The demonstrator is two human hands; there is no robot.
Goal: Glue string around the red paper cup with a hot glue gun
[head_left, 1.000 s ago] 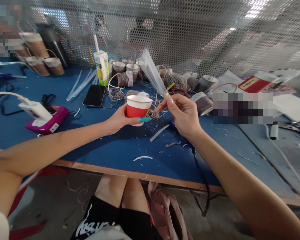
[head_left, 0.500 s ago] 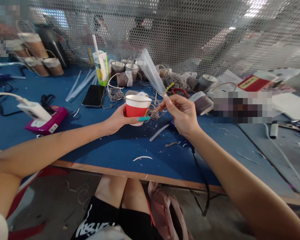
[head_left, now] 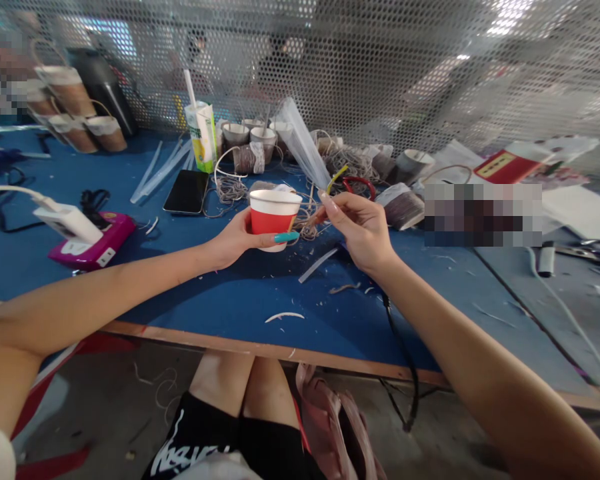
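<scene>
A red paper cup [head_left: 271, 218] with a white rim is upright above the blue table, and my left hand [head_left: 240, 239] is wrapped round its left side and front, a long teal thumbnail lying across it. To the right of the cup, my right hand [head_left: 353, 223] has thumb and forefinger pressed together; thin brown cord [head_left: 307, 223] runs between these fingertips and the cup's right side. Where the cord ends inside the pinch is hidden. A tangle of cord lies behind the cup, and red-handled scissors [head_left: 363, 187] are partly hidden behind my right hand.
A phone [head_left: 186, 192], a drink carton [head_left: 201, 137] and cord-wrapped cups [head_left: 249, 158] stand or lie at the back. At left are a magenta power strip [head_left: 94, 241] and a black bottle [head_left: 103, 90]. Clear strips [head_left: 300, 140] lean behind my hands. A black cable [head_left: 400, 353] hangs over the front edge.
My right hand has shifted slightly left, towards the cup, with its fingers still pinched. The cup in my left hand has barely moved.
</scene>
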